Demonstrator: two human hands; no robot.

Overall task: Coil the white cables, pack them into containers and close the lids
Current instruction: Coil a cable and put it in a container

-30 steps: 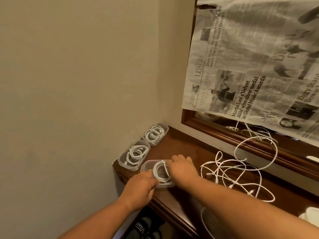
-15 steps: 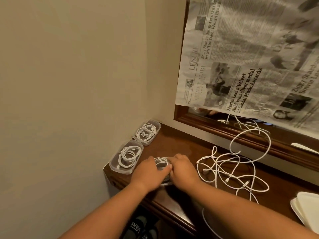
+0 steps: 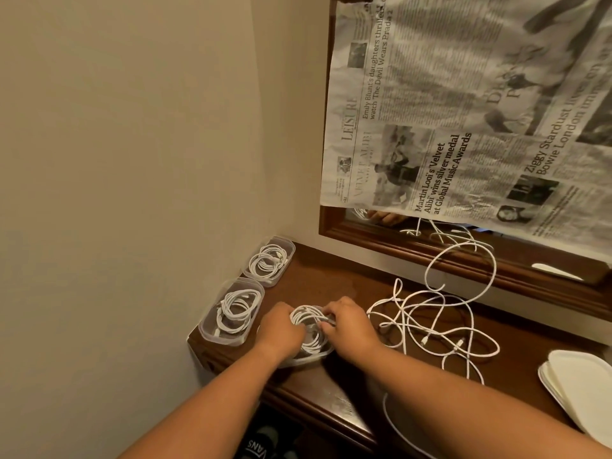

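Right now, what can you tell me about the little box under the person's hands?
The clear plastic container is shallow, with rounded corners and no lid on. It sits upright near the front edge of the wooden table, beside a second container. A coiled white cable lies in it, gripped by the left hand and right hand.

head-worn wide-angle view, facing forward and down, near the desk [image 3: 331,279]
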